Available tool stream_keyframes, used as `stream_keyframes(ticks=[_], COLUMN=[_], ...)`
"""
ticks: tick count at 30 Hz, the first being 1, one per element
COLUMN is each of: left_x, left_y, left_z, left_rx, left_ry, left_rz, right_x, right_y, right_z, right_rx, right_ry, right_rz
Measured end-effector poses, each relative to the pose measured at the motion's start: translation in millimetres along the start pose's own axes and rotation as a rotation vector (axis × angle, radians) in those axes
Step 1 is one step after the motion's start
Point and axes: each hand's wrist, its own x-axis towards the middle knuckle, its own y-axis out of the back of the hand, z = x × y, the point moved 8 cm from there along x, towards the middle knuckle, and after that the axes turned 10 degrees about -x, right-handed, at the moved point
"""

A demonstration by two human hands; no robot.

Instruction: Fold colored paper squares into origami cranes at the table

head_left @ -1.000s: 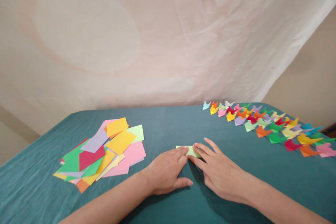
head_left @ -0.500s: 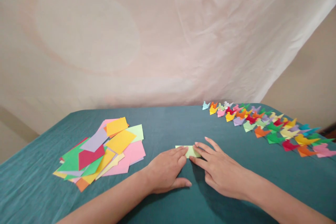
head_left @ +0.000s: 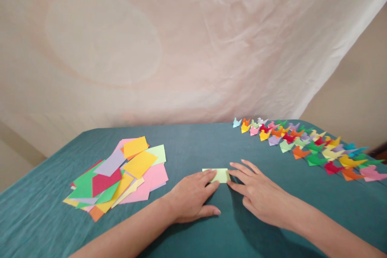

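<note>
A folded strip of pale green paper lies flat on the teal tablecloth just ahead of me. My left hand rests palm down with its fingertips pressing the strip's left half, fingers stretched out. My right hand lies flat too, fingers spread, its fingertips touching the strip's right end. Neither hand grips anything.
A loose pile of coloured paper squares lies at the left. Several folded paper birds in many colours stand in rows at the right, running to the table's edge. A cream cloth backdrop hangs behind the table.
My right hand has slid to the right along the strip, uncovering more of the green paper. My left hand has stayed in place.
</note>
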Motion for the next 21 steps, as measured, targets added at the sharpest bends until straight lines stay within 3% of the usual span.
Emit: stream_keyframes(ticks=[8,14,21], left_x=[1,1,2], left_y=[2.6,4.3,4.3], left_z=[0,0,0], left_rx=[-0.008,-0.006,-0.01], left_ry=[-0.025,-0.034,-0.034], left_rz=[0.007,0.017,0.015], right_x=[-4,1,5], right_y=[5,6,-8], right_z=[3,-5,-14], right_rx=[0.003,0.029,0.001], right_ry=[-0.024,-0.017,-0.002], right_rz=[0.018,0.125,0.203])
